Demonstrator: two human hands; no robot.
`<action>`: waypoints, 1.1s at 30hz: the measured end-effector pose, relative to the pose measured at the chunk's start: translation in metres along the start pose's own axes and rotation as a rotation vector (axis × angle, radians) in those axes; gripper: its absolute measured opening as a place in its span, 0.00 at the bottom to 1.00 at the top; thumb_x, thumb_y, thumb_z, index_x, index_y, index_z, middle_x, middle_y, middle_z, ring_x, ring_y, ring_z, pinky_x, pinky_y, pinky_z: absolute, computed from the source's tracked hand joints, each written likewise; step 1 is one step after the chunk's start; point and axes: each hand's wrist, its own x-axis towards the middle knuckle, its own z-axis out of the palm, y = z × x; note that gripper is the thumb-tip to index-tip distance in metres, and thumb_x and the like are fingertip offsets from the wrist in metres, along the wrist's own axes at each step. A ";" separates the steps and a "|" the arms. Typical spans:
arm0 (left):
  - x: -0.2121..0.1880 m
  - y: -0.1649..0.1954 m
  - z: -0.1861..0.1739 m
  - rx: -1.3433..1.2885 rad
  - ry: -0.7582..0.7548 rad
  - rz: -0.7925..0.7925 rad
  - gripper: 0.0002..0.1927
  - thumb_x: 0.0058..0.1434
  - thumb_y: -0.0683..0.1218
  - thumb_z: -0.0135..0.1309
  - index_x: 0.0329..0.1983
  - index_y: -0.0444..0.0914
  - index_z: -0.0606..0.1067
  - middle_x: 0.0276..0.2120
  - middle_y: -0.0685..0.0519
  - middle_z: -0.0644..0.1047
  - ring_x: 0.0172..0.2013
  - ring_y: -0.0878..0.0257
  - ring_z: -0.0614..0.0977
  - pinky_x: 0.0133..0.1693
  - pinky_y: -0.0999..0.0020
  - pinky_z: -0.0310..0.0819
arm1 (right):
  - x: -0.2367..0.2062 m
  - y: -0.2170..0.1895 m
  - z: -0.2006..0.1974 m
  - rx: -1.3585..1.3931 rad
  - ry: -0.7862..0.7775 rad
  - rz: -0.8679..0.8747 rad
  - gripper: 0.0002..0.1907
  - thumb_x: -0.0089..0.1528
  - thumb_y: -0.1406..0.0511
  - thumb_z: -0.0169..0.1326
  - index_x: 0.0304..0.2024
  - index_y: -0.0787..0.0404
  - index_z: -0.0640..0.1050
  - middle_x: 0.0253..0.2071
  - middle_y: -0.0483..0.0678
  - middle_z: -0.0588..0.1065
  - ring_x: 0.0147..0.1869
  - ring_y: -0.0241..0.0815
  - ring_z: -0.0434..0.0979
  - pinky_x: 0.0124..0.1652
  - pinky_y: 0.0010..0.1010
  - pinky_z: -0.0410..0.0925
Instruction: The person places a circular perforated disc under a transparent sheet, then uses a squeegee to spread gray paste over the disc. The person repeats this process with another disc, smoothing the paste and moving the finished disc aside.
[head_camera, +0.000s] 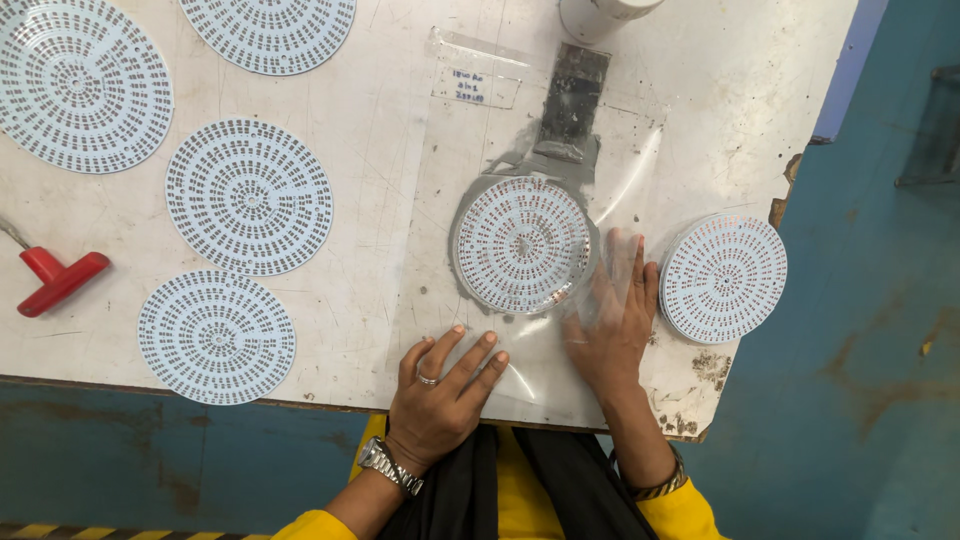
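Single head view, straight down, near table (380, 120)

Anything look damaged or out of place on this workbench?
Yes. The table's right edge is chipped and worn near the stack of round boards, with rusty patches by the front corner. Grey smears surround the centre board under the clear sheet.

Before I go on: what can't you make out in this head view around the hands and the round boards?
- White container: cut off by the top edge.
- Two upper round boards: cropped by the frame edges.
- Right hand: seemingly beneath the clear sheet; glare blurs its fingers.
- Stack of boards: count too small to tell.
- Left hand: palm hidden.
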 end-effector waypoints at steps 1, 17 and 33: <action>0.000 0.000 0.000 0.004 0.002 0.004 0.16 0.64 0.44 0.55 0.55 0.48 0.80 0.61 0.57 0.75 0.64 0.54 0.70 0.61 0.52 0.62 | 0.000 0.000 0.000 -0.002 -0.001 0.000 0.38 0.58 0.64 0.57 0.70 0.69 0.66 0.77 0.60 0.57 0.82 0.65 0.49 0.76 0.54 0.43; 0.002 0.000 -0.001 0.005 -0.015 -0.001 0.16 0.65 0.45 0.54 0.56 0.47 0.80 0.61 0.57 0.76 0.63 0.54 0.71 0.61 0.52 0.62 | -0.001 0.000 -0.002 0.075 0.031 -0.015 0.36 0.62 0.63 0.58 0.69 0.72 0.64 0.76 0.59 0.58 0.82 0.65 0.50 0.76 0.55 0.44; 0.001 0.000 0.000 0.014 -0.011 0.000 0.15 0.65 0.45 0.55 0.55 0.48 0.80 0.61 0.57 0.76 0.64 0.54 0.70 0.61 0.53 0.62 | 0.003 -0.004 -0.005 0.016 -0.007 -0.004 0.38 0.54 0.70 0.52 0.69 0.73 0.66 0.76 0.62 0.58 0.82 0.66 0.50 0.76 0.54 0.43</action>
